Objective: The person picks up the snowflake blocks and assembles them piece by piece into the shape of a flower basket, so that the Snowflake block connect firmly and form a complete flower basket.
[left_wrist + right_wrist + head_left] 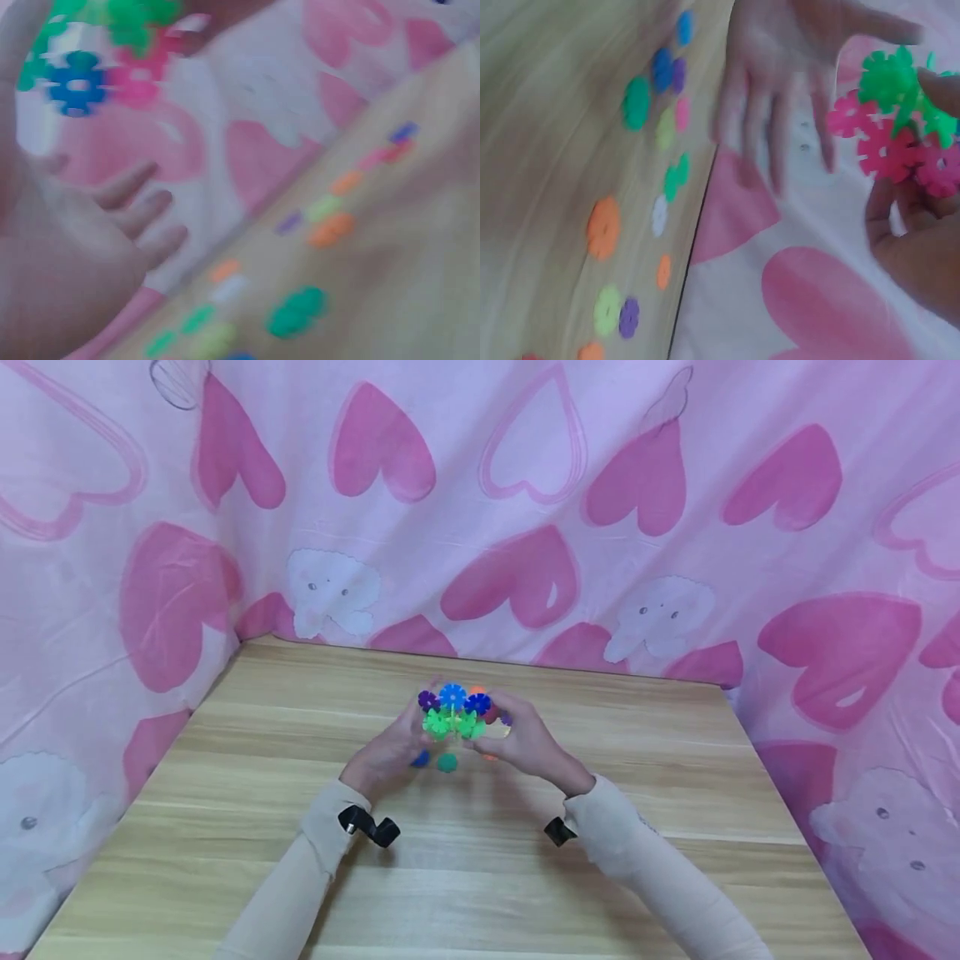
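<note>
Between the two hands, above the table, is a joined cluster of plastic snowflake discs (453, 722) in green, blue, purple and pink. My right hand (528, 742) grips it; in the right wrist view, curled fingers (881, 214) lie under the pink discs and the thumb sits over the green ones. My left hand (390, 749) is close at the cluster's left side. Its fingers extend loosely apart, as the left wrist view shows, with a blue disc (77, 84) of the cluster near the thumb.
Loose snowflake discs lie scattered on the wooden table (480, 877) below and beyond the hands, among them a green one (637, 103) and an orange one (604, 228). A pink heart-patterned curtain (510, 568) stands along the table's back and sides.
</note>
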### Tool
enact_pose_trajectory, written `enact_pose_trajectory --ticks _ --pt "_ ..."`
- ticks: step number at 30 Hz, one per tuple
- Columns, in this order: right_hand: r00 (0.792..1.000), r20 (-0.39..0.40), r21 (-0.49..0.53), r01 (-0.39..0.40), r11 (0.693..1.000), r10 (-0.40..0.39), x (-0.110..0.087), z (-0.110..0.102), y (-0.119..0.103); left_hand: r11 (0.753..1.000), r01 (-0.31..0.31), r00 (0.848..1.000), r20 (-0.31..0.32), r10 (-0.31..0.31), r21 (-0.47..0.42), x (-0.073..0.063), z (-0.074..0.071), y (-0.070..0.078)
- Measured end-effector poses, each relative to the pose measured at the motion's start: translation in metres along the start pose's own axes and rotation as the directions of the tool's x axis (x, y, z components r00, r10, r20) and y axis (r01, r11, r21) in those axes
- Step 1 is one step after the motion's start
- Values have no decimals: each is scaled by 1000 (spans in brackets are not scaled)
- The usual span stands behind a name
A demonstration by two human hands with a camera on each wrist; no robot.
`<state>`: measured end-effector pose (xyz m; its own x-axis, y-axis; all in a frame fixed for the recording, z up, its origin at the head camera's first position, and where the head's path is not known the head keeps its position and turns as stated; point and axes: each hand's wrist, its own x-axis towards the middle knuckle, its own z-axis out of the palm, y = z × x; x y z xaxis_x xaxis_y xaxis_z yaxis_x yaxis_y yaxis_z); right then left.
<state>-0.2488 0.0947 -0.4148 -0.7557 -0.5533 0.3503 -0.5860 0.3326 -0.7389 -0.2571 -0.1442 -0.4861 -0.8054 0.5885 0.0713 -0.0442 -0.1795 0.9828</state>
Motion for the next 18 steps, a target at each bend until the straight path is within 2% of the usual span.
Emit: enact_pose_trajectory --ticks 1,2,5,7,9,13,18 --pt "999 8 29 -38 999 37 0 -1 -2 999 -34 999 -26 35 38 0 -2 4" --pt "997 15 58 -73 996 72 -1 -2 -4 997 -71 997 -35 71 14 1 -4 9" --pt "984 46 163 -175 971 170 0 -5 -8 979 -201 978 44 202 -25 2 -8 22" --pt "972 75 240 -235 942 223 0 -6 -9 970 -241 966 96 242 -26 2 -9 29" --pt "957 110 317 -289 903 268 1 -7 -8 972 -235 963 133 236 -23 1 -7 35" --pt "930 169 422 -367 829 326 3 -7 -6 980 -186 974 141 176 65 1 0 41" --pt "873 220 453 -487 747 436 6 -7 -3 981 -142 984 125 126 134 0 4 41"
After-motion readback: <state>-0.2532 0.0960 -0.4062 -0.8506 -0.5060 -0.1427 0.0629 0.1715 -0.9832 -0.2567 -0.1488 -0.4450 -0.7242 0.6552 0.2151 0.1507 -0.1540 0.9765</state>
